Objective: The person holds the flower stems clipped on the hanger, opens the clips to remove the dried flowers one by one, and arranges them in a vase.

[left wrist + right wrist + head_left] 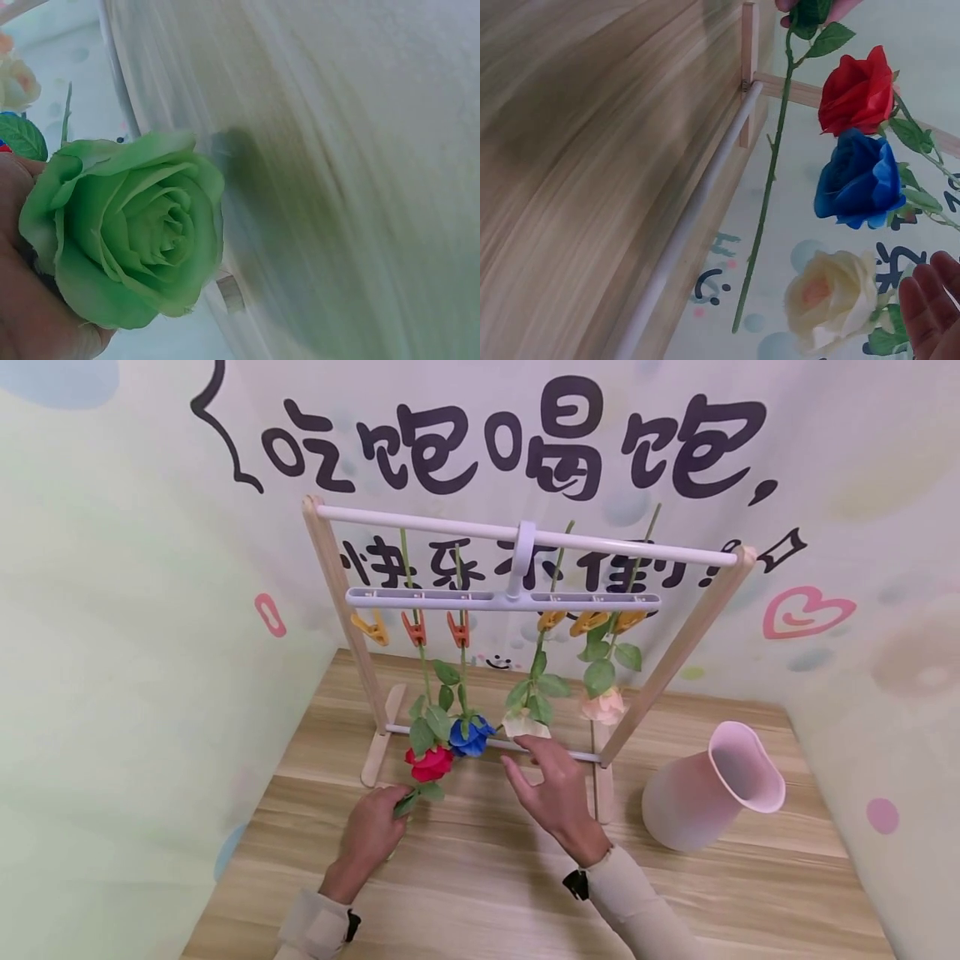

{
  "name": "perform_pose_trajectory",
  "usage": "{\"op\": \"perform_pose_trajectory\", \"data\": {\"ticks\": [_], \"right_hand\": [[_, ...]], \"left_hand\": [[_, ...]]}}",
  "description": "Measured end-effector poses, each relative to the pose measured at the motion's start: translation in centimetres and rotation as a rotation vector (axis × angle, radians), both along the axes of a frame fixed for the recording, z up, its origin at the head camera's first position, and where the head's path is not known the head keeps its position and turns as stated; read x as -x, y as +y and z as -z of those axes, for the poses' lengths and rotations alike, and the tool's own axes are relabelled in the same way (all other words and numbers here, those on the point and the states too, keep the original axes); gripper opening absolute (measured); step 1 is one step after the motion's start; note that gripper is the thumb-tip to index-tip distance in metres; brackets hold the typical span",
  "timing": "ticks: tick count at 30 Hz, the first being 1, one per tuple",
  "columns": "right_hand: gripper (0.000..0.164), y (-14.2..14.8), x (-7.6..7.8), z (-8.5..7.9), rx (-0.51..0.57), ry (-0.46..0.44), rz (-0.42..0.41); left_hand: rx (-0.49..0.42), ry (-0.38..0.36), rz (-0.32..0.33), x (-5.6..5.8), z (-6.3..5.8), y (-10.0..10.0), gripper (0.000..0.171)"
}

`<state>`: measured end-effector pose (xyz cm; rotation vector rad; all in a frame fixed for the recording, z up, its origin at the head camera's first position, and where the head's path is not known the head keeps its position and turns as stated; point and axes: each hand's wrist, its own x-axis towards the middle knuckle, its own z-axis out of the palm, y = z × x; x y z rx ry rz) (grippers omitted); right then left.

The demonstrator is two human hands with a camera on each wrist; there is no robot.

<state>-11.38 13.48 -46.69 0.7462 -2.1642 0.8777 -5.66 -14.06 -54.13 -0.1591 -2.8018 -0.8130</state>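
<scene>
My left hand (371,835) grips a green rose (142,225) just behind its bloom. The bloom points toward me and is mostly hidden in the head view; its long bare stem (765,202) runs past the others in the right wrist view. My right hand (555,789) is raised, thumb and forefinger apart, its fingertips right beside a cream rose (525,724). Upside down from a lavender clip hanger (450,602) hang that cream rose, a red rose (430,764), a blue rose (470,737) and a pale pink rose (604,706).
The hanger hooks over the top rod (420,522) of a wooden stand (671,656). A yellow clip (370,628) at the hanger's left end holds nothing. On the wooden table (480,877), a pink-white vase (686,793) stands right of the stand. A printed backdrop rises behind.
</scene>
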Motion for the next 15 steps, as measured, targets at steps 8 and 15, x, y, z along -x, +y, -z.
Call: {"op": "perform_pose_trajectory", "data": {"ticks": [8,15], "right_hand": [[0.03,0.3,0.2,1.4,-0.12,-0.038,-0.047],[0.038,0.1,0.6,2.1,-0.269,-0.088,-0.098]], "left_hand": [[0.05,0.04,0.048,-0.2,-0.1,0.1,0.029],[0.062,0.095,0.094,-0.6,-0.4,0.4,0.04]]}}
